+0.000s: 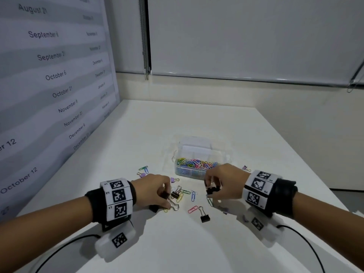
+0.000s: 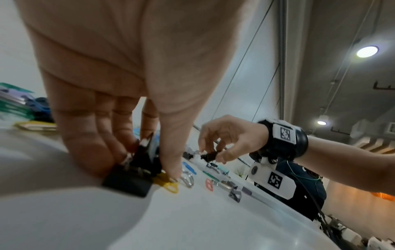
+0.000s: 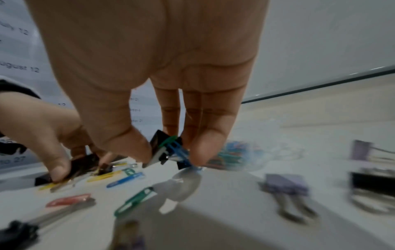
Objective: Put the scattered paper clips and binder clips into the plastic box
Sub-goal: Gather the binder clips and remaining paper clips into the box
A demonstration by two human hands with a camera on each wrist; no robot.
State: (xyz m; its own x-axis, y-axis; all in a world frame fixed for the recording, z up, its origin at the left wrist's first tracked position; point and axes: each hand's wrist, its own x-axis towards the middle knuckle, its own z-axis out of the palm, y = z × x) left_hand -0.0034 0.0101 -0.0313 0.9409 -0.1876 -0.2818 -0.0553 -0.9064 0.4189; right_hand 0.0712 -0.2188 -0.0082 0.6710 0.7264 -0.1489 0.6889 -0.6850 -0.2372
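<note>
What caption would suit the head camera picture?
Both hands gather clips: right hand pinches a black binder clip near the plastic box.

We see the clear plastic box (image 1: pixel 199 154) open on the white table, coloured paper clips (image 1: pixel 197 163) heaped inside. Just before it, more paper clips (image 1: pixel 194 196) and black and purple binder clips (image 1: pixel 204 217) lie scattered.

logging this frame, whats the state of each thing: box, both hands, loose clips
box: open, partly filled with coloured paper clips
left hand: gripping black binder clips at the table
right hand: lifted, pinching a black binder clip with paper clips
black binder clip: lying loose on the table
pink paper clip: lying loose on the table
</note>
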